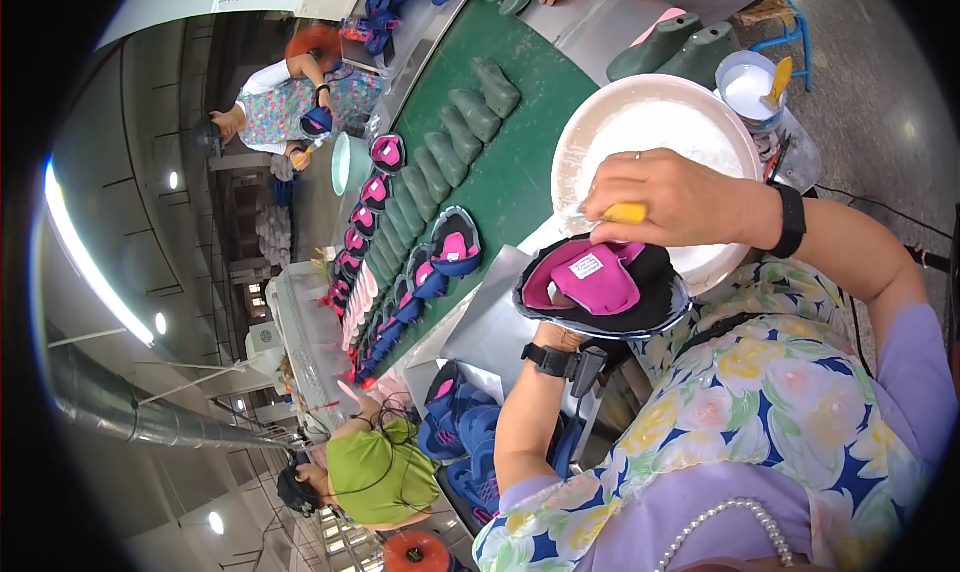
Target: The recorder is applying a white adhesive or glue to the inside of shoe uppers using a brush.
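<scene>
My right hand (660,197) closes round a brush with a yellow handle (625,213), above the upper edge of a shoe upper. Black and dark blue with a bright pink lining and a white label, the shoe upper (590,284) is turned with its opening toward me. From below, my left hand (558,338) supports it; the fingers are mostly hidden behind the upper. Just beyond, a wide pale basin (572,137) holds white paste-like liquid, partly covered by my right hand and the upper.
A green conveyor belt (545,82) carries rows of dark green shoe lasts (440,159) and more uppers (457,244). Blue uppers (465,422) fill a container by my left arm. A small bucket (748,84) with another brush stands right of the basin. Co-workers (385,472) work along the line.
</scene>
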Available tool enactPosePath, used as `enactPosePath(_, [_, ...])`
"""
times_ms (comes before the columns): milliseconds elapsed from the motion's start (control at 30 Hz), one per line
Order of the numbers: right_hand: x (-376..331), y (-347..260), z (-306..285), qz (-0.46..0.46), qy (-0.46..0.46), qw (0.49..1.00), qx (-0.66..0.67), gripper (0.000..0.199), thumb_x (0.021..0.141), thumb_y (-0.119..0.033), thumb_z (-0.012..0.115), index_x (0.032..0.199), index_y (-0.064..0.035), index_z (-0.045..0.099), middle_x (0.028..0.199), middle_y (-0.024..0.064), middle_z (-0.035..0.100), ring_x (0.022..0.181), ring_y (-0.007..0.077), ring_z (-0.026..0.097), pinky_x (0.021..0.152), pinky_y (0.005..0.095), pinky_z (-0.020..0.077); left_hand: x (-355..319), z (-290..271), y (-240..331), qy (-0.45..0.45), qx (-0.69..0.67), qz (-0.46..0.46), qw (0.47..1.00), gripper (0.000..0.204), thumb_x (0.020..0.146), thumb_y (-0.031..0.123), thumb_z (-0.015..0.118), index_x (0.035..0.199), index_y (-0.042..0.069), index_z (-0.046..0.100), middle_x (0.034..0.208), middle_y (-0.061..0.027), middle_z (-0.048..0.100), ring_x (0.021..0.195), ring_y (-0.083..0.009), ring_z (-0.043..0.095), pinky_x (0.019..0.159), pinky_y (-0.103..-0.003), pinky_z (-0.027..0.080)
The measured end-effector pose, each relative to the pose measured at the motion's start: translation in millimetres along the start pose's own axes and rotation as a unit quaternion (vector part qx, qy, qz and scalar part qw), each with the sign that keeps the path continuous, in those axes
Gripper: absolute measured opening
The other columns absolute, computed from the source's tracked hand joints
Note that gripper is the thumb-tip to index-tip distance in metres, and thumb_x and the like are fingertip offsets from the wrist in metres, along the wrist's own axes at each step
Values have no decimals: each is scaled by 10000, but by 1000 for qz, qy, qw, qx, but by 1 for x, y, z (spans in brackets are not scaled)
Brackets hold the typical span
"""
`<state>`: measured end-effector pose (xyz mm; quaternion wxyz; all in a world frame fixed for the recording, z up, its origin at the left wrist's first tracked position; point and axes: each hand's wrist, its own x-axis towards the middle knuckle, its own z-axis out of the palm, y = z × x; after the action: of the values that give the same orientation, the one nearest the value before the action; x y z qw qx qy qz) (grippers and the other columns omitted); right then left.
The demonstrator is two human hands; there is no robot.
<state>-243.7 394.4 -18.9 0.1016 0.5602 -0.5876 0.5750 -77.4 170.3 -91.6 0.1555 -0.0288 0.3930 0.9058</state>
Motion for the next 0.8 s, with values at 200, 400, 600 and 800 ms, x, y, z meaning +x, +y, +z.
enactPosePath(200, [16, -14, 36, -130, 23, 974, 185, 197, 852, -178, 743, 931, -58, 608, 922, 70, 642, 879, 261, 649, 761, 354, 542, 10, 25, 4, 2, 398, 3, 918, 423, 1037, 284, 489, 1418, 108, 441, 1408, -83, 530, 1290, -226, 519, 1112, -375, 410])
enactPosePath(400, [6, 14, 13, -26, -109, 993, 43, 170, 901, -195, 659, 928, -42, 592, 952, 96, 617, 868, 307, 647, 768, 382, 534, 8, 39, 3, 85, 330, -47, 939, 399, 1040, 296, 476, 1393, 111, 457, 1370, -83, 557, 1270, -216, 538, 1088, -366, 437])
enactPosePath(600, [-5, 29, -1, 142, -138, 979, 47, 243, 878, -235, 720, 874, -17, 612, 814, 132, 647, 723, 324, 645, 680, 380, 513, -7, 19, 12, 213, -101, 14, 972, 470, 1013, 334, 519, 1407, 81, 482, 1369, -124, 572, 1233, -277, 578, 1063, -456, 479])
enactPosePath(800, [3, 23, -16, 296, -218, 928, 56, 227, 881, -226, 722, 867, -23, 621, 850, 121, 674, 727, 278, 659, 674, 352, 508, -10, 16, 18, 213, -16, 86, 973, 479, 1010, 330, 529, 1416, 83, 474, 1379, -111, 562, 1225, -267, 581, 1053, -447, 486])
